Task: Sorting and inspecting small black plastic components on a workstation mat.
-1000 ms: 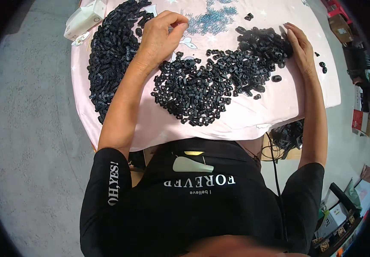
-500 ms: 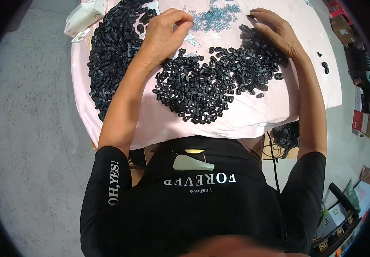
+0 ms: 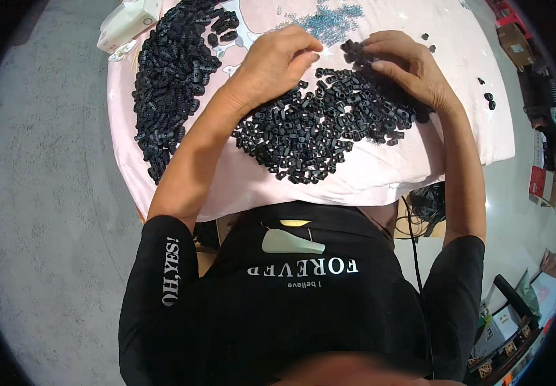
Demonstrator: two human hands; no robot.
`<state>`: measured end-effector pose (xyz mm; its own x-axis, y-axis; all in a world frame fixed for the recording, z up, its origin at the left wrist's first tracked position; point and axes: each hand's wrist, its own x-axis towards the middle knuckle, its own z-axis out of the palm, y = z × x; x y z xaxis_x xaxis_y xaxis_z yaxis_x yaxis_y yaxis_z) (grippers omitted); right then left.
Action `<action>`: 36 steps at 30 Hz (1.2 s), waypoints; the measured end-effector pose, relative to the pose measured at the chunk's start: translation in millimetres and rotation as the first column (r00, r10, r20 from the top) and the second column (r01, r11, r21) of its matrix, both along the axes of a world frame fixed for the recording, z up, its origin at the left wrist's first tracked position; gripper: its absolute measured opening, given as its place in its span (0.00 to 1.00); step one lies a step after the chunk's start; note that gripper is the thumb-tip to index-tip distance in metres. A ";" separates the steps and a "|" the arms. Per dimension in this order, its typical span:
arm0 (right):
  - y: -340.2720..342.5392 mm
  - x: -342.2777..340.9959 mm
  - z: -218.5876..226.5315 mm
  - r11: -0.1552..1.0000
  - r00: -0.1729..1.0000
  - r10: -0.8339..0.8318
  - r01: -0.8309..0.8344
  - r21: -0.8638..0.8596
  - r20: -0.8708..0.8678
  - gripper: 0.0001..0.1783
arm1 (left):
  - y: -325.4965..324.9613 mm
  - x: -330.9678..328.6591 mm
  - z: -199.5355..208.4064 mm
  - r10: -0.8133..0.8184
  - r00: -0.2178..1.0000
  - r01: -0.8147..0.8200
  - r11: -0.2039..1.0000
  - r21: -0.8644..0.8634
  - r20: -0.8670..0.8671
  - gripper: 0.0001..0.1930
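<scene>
My left hand (image 3: pixel 281 67) is over the far edge of the middle pile, thumb and index finger pinched. Whatever sits between those fingertips is too small to make out. To its right, my right hand (image 3: pixel 410 67) curls its fingers and thumb around a few small black plastic pieces (image 3: pixel 353 53), slightly blurred. Below both hands spreads a loose pile of small black plastic pieces (image 3: pixel 310 135), blocky and with holes. Beyond the hands lies a scatter of tiny silvery-blue pieces (image 3: pixel 333 24), like small springs.
A dense heap of larger black ribbed pieces (image 3: pixel 168 83) covers the table's left side. A white tissue box (image 3: pixel 129 26) stands at the far left corner. A few stray black pieces (image 3: pixel 489 101) lie on the pink cloth (image 3: pixel 477 138) at right. Boxes (image 3: pixel 542 185) line the floor beyond.
My left hand has moved right, toward the right hand. My right hand has shifted down and a little left, and more black pieces now show at its fingertips.
</scene>
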<state>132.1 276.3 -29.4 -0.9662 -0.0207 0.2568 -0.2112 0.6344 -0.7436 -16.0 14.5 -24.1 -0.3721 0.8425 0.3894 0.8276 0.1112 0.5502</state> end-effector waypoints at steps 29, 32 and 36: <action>17.1 -22.0 -8.9 0.986 0.997 -0.028 0.039 -0.162 0.071 0.14 | 16.8 29.8 -14.4 -0.089 0.982 0.088 0.996 -0.013 -0.169 0.19; 2.5 -19.3 2.6 0.979 0.988 0.045 -0.015 -0.202 0.147 0.13 | 16.0 27.2 -8.3 -0.120 0.983 0.118 0.993 -0.022 -0.138 0.18; -0.3 -18.6 8.0 0.991 0.972 0.086 -0.061 -0.118 0.217 0.13 | 14.0 18.5 1.4 -0.193 0.981 0.193 0.981 -0.007 -0.011 0.12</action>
